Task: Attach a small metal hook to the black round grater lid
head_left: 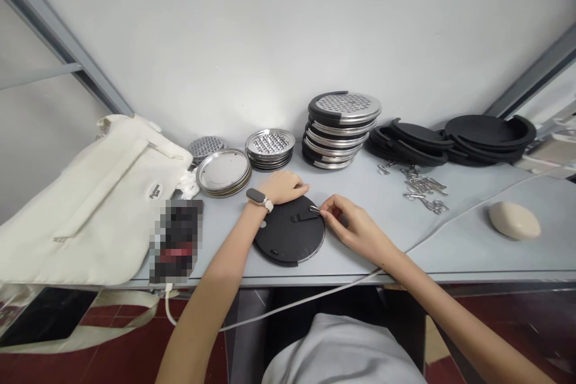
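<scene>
Your left hand [283, 186] lies flat, fingers together, pressing the far rim of the black disc [288, 234], which sits directly under and just nearer you than that palm. Your right hand [353, 225] pinches a small metal hook [314, 209] between thumb and forefinger, touching the disc's right upper edge.

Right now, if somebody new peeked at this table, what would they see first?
Probably the two hands in the middle: the left hand presses on a round black disc at the table's front edge, while the right hand pinches a small metal ring at the disc's rim. Behind them stands a stack of shiny perforated discs, and a big cream bag lies at the left.
</scene>
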`<state>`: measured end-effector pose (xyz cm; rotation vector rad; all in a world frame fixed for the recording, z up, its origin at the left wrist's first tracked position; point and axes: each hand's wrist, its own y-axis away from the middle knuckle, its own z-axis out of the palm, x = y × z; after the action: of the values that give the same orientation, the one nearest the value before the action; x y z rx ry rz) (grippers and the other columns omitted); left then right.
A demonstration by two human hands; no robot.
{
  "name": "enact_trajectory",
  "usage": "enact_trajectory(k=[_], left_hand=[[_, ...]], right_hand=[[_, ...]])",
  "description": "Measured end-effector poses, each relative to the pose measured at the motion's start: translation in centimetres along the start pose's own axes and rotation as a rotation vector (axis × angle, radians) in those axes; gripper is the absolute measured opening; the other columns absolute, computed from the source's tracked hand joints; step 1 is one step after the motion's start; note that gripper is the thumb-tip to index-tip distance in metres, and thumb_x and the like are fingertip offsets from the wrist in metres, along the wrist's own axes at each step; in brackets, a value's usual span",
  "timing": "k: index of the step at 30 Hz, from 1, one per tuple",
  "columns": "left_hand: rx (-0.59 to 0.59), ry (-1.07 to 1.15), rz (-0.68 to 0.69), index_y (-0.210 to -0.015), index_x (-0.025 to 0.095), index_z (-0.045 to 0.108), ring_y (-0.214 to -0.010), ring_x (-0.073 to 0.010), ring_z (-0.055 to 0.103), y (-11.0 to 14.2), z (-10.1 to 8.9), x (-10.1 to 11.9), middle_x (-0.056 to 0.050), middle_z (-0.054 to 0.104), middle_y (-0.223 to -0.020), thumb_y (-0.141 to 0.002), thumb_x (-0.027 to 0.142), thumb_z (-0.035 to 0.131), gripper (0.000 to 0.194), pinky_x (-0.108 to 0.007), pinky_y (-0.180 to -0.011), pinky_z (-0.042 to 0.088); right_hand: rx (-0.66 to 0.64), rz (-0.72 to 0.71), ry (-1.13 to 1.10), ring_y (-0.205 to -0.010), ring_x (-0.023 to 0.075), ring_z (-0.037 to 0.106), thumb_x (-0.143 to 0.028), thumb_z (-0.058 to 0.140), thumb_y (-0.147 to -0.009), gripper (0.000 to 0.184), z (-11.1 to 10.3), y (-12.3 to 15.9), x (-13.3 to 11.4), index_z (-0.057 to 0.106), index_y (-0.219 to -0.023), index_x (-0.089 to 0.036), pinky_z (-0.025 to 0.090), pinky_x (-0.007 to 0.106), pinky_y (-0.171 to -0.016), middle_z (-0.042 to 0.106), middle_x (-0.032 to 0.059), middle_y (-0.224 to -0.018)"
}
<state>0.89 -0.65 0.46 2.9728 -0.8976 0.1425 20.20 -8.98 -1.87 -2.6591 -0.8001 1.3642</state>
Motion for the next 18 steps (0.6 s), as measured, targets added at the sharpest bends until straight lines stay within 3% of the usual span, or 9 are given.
enact_trajectory(k=[11, 18], left_hand=[[0.009, -0.002, 0.02, -0.071, 0.016, 0.069, -0.07, -0.0202, 0.06, -0.04, 0.14, -0.12, -0.01, 0.066, -0.072, -0.089, 0.05, 0.027, 0.056, -0.028, -0.063, 0.037], [0.01, 0.009, 0.015, -0.071, 0.016, 0.069, -0.07, -0.0203, 0.06, -0.01, 0.17, -0.14, -0.01, 0.066, -0.072, -0.089, 0.049, 0.029, 0.054, -0.029, -0.065, 0.038]], right_hand=[[0.036, -0.03, 0.03, -0.063, 0.013, 0.049, -0.024, 0.044, -0.089, 0.01, -0.24, -0.02, -0.07, 0.052, -0.085, -0.02, 0.04, 0.026, -0.061, 0.055, 0.0026, -0.081], [-0.002, 0.032, -0.043, -0.061, 0.0138, 0.047, -0.03, 0.039, -0.093, 0.014, -0.06, 0.04, 0.15, 0.046, -0.086, -0.021, 0.038, 0.025, -0.058, 0.049, -0.0015, -0.068]])
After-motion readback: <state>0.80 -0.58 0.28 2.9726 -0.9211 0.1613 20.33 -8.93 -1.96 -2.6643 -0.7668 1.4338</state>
